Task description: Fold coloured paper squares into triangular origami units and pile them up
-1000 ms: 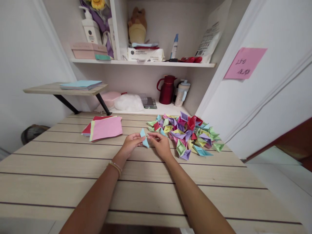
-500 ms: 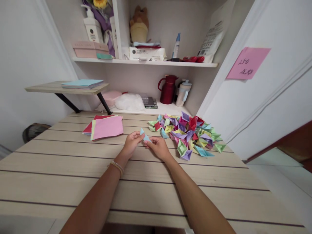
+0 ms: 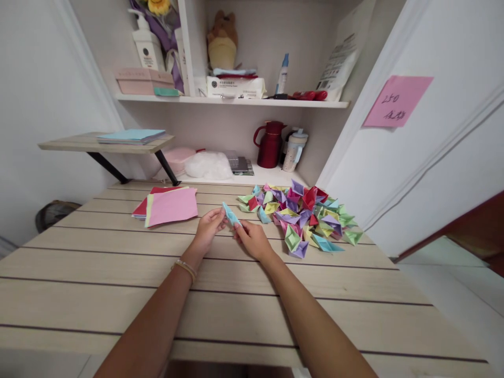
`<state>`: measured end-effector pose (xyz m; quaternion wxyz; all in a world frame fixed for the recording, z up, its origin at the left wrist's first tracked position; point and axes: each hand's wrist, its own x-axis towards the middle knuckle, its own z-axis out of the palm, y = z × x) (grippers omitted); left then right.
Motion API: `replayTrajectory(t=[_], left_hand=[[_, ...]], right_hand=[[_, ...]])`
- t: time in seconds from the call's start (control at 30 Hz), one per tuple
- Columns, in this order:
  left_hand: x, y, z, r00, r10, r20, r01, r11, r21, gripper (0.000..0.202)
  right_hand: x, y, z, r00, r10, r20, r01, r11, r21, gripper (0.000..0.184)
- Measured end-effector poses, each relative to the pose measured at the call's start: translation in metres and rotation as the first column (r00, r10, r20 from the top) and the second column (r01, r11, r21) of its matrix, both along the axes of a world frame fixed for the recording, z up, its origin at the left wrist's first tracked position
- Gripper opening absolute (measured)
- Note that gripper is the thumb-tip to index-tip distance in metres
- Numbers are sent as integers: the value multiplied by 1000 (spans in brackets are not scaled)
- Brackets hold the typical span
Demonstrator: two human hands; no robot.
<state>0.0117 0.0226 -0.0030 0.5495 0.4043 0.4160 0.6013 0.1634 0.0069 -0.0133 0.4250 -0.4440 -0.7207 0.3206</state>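
A small light-blue folded paper boat (image 3: 230, 214) is held up between my two hands, over the middle of the table. My left hand (image 3: 210, 227) pinches its far left end between thumb and fingers. At the near right end, my right hand (image 3: 252, 237) grips it the same way. The boat looks narrow and slants down to the right. To the right of my hands lies a loose heap of paper boats (image 3: 298, 216) in purple, green, yellow, red, pink and blue. A stack of coloured paper (image 3: 173, 207), pink on top, lies to the left.
The slatted table (image 3: 236, 294) runs up to a white shelf unit (image 3: 236, 101). A raised wooden stand (image 3: 79, 143) at the left bears blue paper (image 3: 132, 136). At the back stand a red jug (image 3: 270, 146) and a pale cup (image 3: 294, 152). A pink note (image 3: 398, 102) hangs at the right.
The paper piece has turned from a flat triangle shape to a narrow, slanting boat shape in my fingers. My hands have shifted slightly; the heap and the stack lie as before.
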Motion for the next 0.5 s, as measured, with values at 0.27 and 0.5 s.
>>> replayTrajectory(t=[0.27,0.5], left_hand=[[-22,6,8,751,639,-166,-608,768,203,31],[-42,-6,14,-18,657,-753,-509,642,573,34]], right_hand=[[8,12,0,795,-335,-505,245,940,-238,51],[9,15,-4,803,-309,-509,174,939,-296,44]])
